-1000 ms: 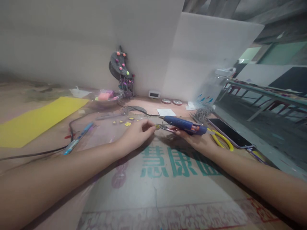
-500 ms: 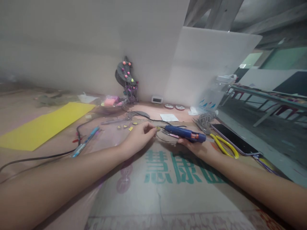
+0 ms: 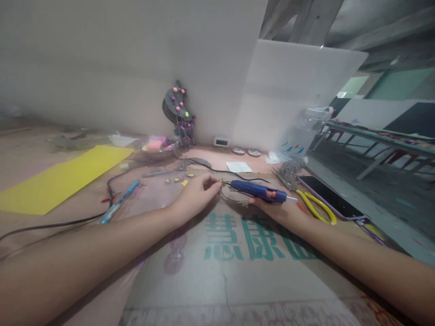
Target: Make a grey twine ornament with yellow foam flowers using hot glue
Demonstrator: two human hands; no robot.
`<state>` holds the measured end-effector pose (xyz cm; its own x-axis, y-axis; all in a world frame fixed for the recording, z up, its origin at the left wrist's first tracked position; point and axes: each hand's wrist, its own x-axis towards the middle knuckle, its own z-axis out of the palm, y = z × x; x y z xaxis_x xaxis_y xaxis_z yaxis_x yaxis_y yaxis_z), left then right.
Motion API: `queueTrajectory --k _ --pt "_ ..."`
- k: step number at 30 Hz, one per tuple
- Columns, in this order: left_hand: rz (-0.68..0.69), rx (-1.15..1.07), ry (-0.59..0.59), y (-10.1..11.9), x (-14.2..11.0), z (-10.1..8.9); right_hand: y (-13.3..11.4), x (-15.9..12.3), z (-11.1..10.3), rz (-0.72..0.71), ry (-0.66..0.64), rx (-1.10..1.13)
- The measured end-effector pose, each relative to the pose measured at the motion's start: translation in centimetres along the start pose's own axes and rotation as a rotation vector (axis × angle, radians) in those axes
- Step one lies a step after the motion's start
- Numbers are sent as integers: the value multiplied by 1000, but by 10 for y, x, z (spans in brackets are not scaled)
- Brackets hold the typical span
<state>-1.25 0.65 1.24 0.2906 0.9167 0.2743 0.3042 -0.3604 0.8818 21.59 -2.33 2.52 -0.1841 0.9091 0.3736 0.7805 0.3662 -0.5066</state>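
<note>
In the head view my right hand (image 3: 272,206) is wrapped round a blue hot glue gun (image 3: 258,190), whose nozzle points left. A clear glue stick (image 3: 291,198) sticks out of its back end. My left hand (image 3: 200,192) pinches a small yellowish piece (image 3: 221,181) between thumb and fingertips, right at the nozzle tip; its exact shape is too small to make out. From near the pinch a thin grey cord (image 3: 234,199) curves toward my right hand. Several small yellow pieces (image 3: 184,183) lie on the table just beyond my left hand.
Under my arms lies a cardboard sheet (image 3: 217,285) with green lettering. Yellow-handled pliers (image 3: 317,208) and a phone (image 3: 333,197) lie at the right. Leftward are a blue pen (image 3: 120,201), a black cable (image 3: 68,222) and yellow paper (image 3: 68,181). A grey moon-shaped decoration (image 3: 176,106) stands behind.
The glue gun has shifted slightly left, its nozzle now at the piece in my left hand. The glue stick now shows at its back. My left hand stays almost still.
</note>
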Motion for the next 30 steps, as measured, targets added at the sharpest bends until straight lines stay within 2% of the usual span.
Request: queueTrajectory --k 11,19,30 --pt "-2 2 -1 -2 1 1 9 1 3 -14 6 -55" --pt "1 -23 -8 -3 1 1 2 1 1 -8 -1 -33" --pt "-2 -12 0 -3 2 0 5 1 2 16 -12 -43"
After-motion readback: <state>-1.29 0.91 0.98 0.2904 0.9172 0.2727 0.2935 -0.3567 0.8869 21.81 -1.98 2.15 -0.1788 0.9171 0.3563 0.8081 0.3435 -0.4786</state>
